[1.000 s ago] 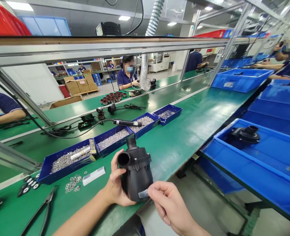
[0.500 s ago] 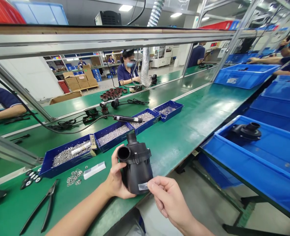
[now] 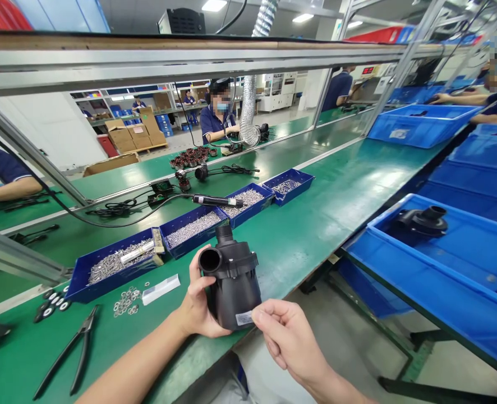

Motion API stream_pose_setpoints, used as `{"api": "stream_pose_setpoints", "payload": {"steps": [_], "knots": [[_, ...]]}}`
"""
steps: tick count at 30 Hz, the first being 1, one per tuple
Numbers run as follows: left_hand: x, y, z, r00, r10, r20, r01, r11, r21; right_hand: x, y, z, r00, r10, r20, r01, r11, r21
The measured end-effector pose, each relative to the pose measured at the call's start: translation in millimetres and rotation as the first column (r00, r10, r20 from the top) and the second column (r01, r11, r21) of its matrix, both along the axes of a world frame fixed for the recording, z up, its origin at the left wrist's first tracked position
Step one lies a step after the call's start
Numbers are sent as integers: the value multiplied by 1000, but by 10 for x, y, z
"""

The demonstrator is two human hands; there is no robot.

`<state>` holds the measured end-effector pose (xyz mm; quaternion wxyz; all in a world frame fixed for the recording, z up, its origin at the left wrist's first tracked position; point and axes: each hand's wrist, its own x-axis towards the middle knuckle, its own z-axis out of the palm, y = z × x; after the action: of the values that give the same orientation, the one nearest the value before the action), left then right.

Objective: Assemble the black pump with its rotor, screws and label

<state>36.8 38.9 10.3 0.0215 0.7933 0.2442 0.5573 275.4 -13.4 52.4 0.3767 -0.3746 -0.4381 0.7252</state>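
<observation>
A black pump (image 3: 234, 280) with two round ports is held over the front edge of the green bench. My left hand (image 3: 200, 303) grips it from the left side, thumb and fingers round the body. A small whitish label (image 3: 244, 318) sits low on the pump's body. My right hand (image 3: 288, 336) is closed in a pinch at the label's right end, with thumb and index finger touching there; whatever lies between the fingertips is too small to make out.
Blue trays of screws (image 3: 114, 264) stand behind the pump. Pliers (image 3: 74, 350), metal rings (image 3: 126, 301) and a white strip (image 3: 161, 289) lie left. A blue bin (image 3: 433, 269) at right holds another pump (image 3: 423, 221). A co-worker (image 3: 219, 115) sits opposite.
The view has shifted slightly. Both hands keep almost the same hold on the pump and label. At the right edge, a co-worker's head and arms have moved.
</observation>
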Motion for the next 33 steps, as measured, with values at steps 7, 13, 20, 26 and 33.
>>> {"api": "stream_pose_setpoints", "payload": {"steps": [7, 13, 20, 26, 33], "knots": [[-6, 0, -12, 1000, -11, 4, 11, 1000, -10, 2, -64, 45, 975, -121, 187, 64, 956, 285], [4, 14, -12, 1000, -26, 15, 27, 1000, -7, 9, -68, -46, 833, -510, 212, 5, 391, 920], [-4, 12, -1, 1000, -13, -7, 13, 1000, -7, 42, -47, 78, 944, -269, 193, 126, 831, 542], [2, 4, -8, 999, -35, 20, 35, 999, -34, 111, 42, 122, 997, 50, 67, -59, 989, 135], [4, 21, -12, 999, -33, 13, 33, 999, -16, 72, 73, 116, 989, 40, 146, -62, 987, 146]]}}
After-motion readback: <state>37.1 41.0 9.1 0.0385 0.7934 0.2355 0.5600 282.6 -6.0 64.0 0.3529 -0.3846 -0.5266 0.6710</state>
